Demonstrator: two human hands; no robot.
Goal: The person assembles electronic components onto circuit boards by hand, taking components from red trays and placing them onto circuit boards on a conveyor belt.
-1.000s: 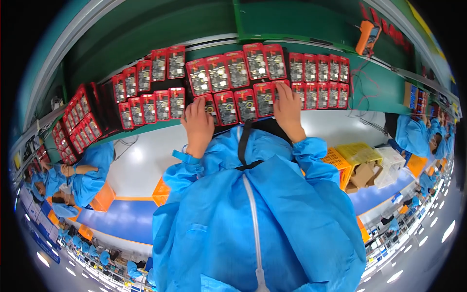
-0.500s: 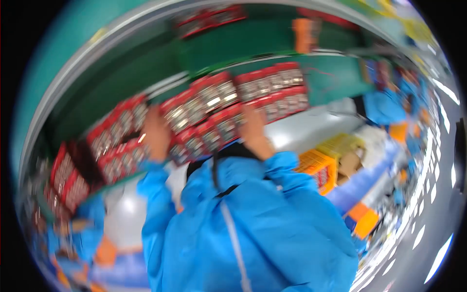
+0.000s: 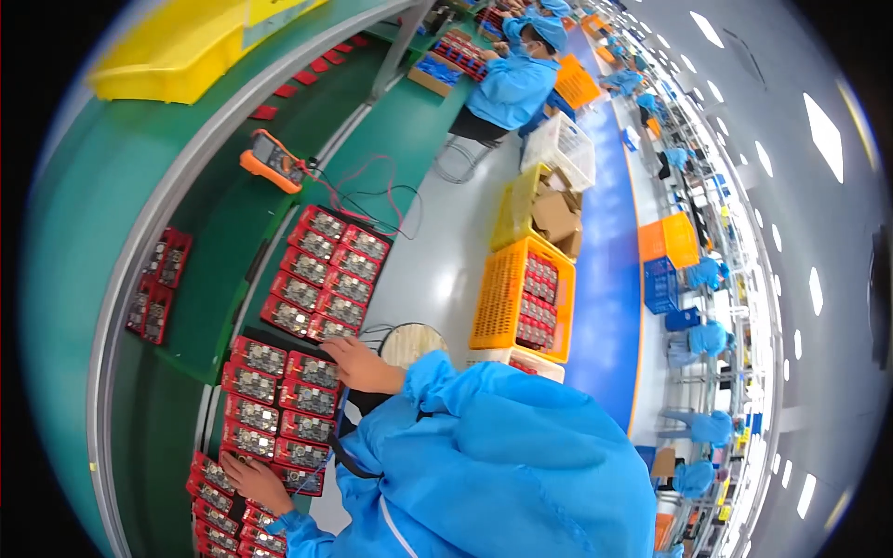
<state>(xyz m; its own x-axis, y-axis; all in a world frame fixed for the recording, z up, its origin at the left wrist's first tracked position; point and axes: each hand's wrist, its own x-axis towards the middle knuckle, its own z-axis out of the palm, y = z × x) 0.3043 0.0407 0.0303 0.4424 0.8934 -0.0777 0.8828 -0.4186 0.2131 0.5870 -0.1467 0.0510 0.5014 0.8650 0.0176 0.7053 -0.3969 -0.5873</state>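
Circuit boards in red frames lie in rows on the green bench. The middle block of boards [image 3: 279, 409] sits on a black tray [image 3: 262, 336] between my two hands. My left hand [image 3: 256, 484] is at its left end, fingers reaching over the edge beside another block of boards [image 3: 216, 516]. At the opposite end, my right hand [image 3: 365, 365] has its fingers on the edge, close to a further block of boards [image 3: 326, 274]. Both hands appear to grip the tray's ends; the thumbs are mostly hidden.
An orange multimeter [image 3: 272, 161] with red and black leads lies on the bench [image 3: 395, 121]. Boards [image 3: 158, 284] rest behind the rail. A round stool [image 3: 414, 344], orange crate [image 3: 498, 296] and yellow crate [image 3: 517, 206] stand nearby. A co-worker [image 3: 516, 84] sits farther along.
My view has swung and tilted, so the bench now runs steeply up the picture. Both hands remain at the ends of the middle block, and the blur has cleared.
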